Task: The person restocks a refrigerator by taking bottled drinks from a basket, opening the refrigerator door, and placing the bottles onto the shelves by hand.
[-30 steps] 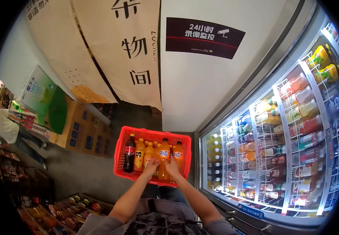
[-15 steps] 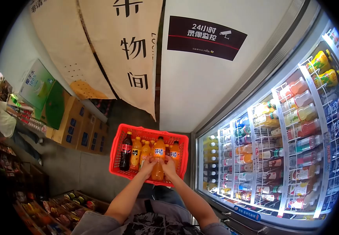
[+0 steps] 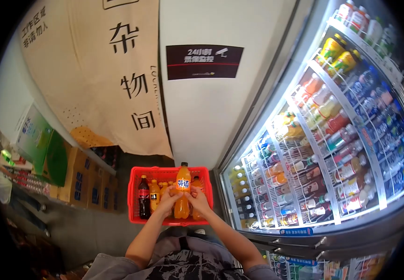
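Grasped orange soda bottle [image 3: 182,201] upright between left hand [image 3: 167,203] and right hand [image 3: 199,203], just below label [image 3: 183,184], likely for steadiness. Had red basket [image 3: 160,170] below both hands, cola bottle [image 3: 144,197] inside, left of left hand.

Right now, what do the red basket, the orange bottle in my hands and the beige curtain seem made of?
The red basket: probably molded plastic, slightly glossy, judging by its slotted walls and even color. The orange bottle: likely clear, shiny plastic, since the drink shows through, though glass isn't ruled out. The beige curtain: apparently matte fabric, hanging loosely without shine.
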`<action>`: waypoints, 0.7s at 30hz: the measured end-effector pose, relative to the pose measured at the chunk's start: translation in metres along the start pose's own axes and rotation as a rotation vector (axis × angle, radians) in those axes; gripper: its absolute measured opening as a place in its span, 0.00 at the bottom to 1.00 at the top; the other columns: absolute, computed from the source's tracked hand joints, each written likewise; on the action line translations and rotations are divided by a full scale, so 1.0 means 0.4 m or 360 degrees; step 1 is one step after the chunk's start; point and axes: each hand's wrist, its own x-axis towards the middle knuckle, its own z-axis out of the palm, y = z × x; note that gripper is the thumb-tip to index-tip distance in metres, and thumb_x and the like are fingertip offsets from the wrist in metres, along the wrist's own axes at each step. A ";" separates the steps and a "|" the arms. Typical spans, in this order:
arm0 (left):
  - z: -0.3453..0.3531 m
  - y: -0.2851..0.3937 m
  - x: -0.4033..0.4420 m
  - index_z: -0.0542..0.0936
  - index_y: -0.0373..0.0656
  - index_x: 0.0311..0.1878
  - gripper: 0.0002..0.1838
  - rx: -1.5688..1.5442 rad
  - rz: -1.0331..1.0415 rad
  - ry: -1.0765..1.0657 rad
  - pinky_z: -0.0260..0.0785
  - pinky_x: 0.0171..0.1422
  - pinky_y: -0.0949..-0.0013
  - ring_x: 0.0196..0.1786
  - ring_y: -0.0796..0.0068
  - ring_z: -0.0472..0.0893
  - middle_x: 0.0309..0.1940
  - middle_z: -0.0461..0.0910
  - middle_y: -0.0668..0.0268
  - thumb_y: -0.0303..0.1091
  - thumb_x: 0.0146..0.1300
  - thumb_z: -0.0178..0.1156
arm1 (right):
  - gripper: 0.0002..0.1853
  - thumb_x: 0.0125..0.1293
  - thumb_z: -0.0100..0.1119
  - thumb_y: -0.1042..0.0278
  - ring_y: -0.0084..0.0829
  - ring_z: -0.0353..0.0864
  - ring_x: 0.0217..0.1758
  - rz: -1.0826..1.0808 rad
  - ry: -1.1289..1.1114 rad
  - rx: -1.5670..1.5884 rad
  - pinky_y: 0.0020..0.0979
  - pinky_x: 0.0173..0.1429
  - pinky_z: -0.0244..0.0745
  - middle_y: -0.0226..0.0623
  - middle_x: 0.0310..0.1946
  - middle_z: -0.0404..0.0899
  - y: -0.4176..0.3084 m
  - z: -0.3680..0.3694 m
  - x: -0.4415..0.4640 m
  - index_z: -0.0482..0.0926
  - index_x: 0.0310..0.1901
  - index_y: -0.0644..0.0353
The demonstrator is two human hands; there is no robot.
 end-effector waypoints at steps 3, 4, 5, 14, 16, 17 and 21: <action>0.003 0.023 0.028 0.65 0.48 0.65 0.32 0.0295 -0.0072 -0.0192 0.68 0.44 0.78 0.47 0.78 0.78 0.46 0.78 0.69 0.40 0.61 0.69 | 0.31 0.70 0.61 0.68 0.24 0.77 0.55 0.0003 0.0047 -0.0088 0.27 0.56 0.74 0.39 0.58 0.75 -0.050 -0.028 -0.012 0.62 0.70 0.65; 0.028 0.046 0.018 0.65 0.48 0.65 0.32 0.0309 -0.0072 -0.0241 0.68 0.44 0.78 0.47 0.78 0.78 0.46 0.78 0.69 0.40 0.61 0.69 | 0.32 0.70 0.61 0.68 0.24 0.77 0.55 0.0007 0.0070 -0.0124 0.27 0.56 0.74 0.38 0.58 0.75 -0.073 -0.030 -0.026 0.61 0.71 0.65; 0.047 0.067 0.000 0.66 0.48 0.66 0.32 0.0313 -0.0049 -0.0252 0.68 0.43 0.77 0.46 0.78 0.78 0.46 0.78 0.69 0.40 0.61 0.69 | 0.33 0.69 0.62 0.68 0.26 0.77 0.57 0.0039 0.0054 -0.0128 0.28 0.58 0.74 0.37 0.58 0.75 -0.095 -0.037 -0.042 0.59 0.72 0.64; 0.122 0.095 -0.014 0.73 0.43 0.64 0.28 0.0569 -0.0122 -0.0900 0.73 0.45 0.75 0.45 0.77 0.80 0.49 0.80 0.66 0.35 0.62 0.68 | 0.32 0.69 0.61 0.71 0.29 0.75 0.62 -0.0280 0.0524 0.0133 0.31 0.66 0.70 0.39 0.61 0.74 -0.122 -0.031 -0.219 0.60 0.72 0.63; 0.144 0.073 -0.034 0.73 0.42 0.64 0.27 0.0570 -0.0106 -0.1036 0.74 0.47 0.74 0.47 0.77 0.80 0.50 0.80 0.65 0.34 0.61 0.68 | 0.32 0.69 0.61 0.71 0.30 0.75 0.63 -0.0257 0.0705 0.0086 0.32 0.67 0.69 0.40 0.62 0.74 -0.122 -0.029 -0.278 0.60 0.72 0.63; 0.157 0.067 -0.051 0.73 0.41 0.64 0.28 0.0544 -0.0115 -0.1070 0.74 0.49 0.73 0.47 0.76 0.81 0.50 0.81 0.64 0.32 0.61 0.68 | 0.32 0.69 0.60 0.72 0.29 0.75 0.63 -0.0266 0.0743 0.0148 0.32 0.67 0.69 0.40 0.62 0.74 -0.118 -0.026 -0.307 0.60 0.72 0.64; 0.219 0.035 -0.121 0.69 0.38 0.67 0.30 0.0563 -0.0225 -0.1331 0.75 0.55 0.71 0.53 0.74 0.80 0.52 0.79 0.62 0.28 0.61 0.67 | 0.33 0.69 0.60 0.74 0.28 0.75 0.62 -0.0345 0.1019 0.0114 0.31 0.67 0.68 0.41 0.62 0.74 -0.071 -0.027 -0.430 0.59 0.72 0.64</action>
